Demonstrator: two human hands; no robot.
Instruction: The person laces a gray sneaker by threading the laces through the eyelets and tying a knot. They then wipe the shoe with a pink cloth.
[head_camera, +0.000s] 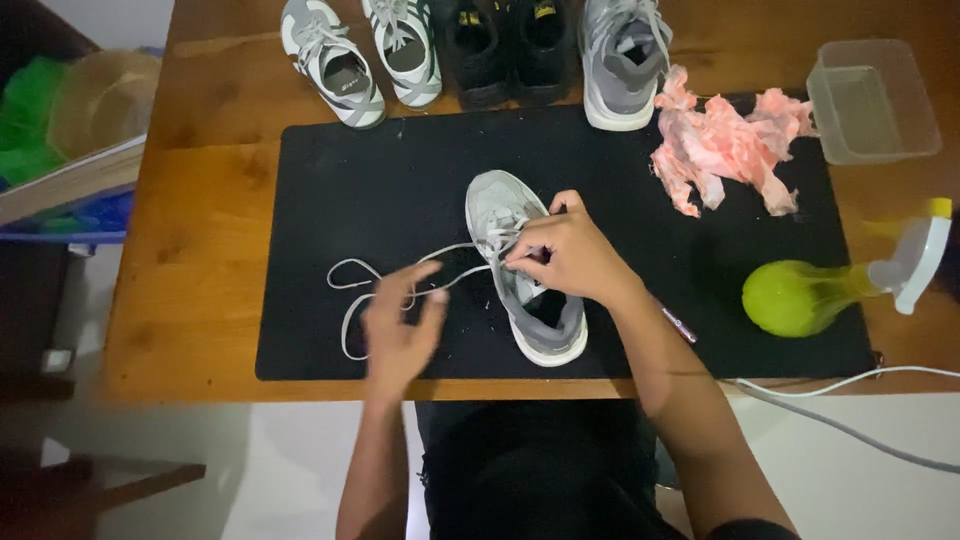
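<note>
- Grey shoe (525, 275) lies on its sole mid-mat, toe pointing to 12 o'clock, heel toward the person at 6.
- Right hand (570, 255) sits on top of the shoe over the lace area, fingers curled and pinched on the lace (400, 275) right at the eyelets. Closed grip on the lace.
- Left hand (400, 330) is at 9 o'clock of the shoe, just beside it on the mat. It's motion-blurred; fingers look half-curled around the loose run of lace, but I cannot tell if it really grips it.
- Lace runs out from the shoe toward 9 o'clock, makes a small loop at the far end and a longer loop back toward 7, all flat on the mat.
- Black mat (380, 170) covers the middle of the wooden table (200, 200).
- Row of shoes at 12 o'clock along the far mat edge: two white and grey shoes (360, 60), a black pair (505, 50), one grey shoe (620, 60).
- Crumpled pink rag (725, 150) at 2 o'clock, on the mat, well apart from the hands.
- Clear plastic tub (870, 100) at 2 o'clock, off the mat beyond the rag.
- Green spray bottle (810, 295) lying on its side at 3 o'clock, white nozzle pointing right.
- White cable (850, 385) along the near table edge at 4 o'clock.
</note>
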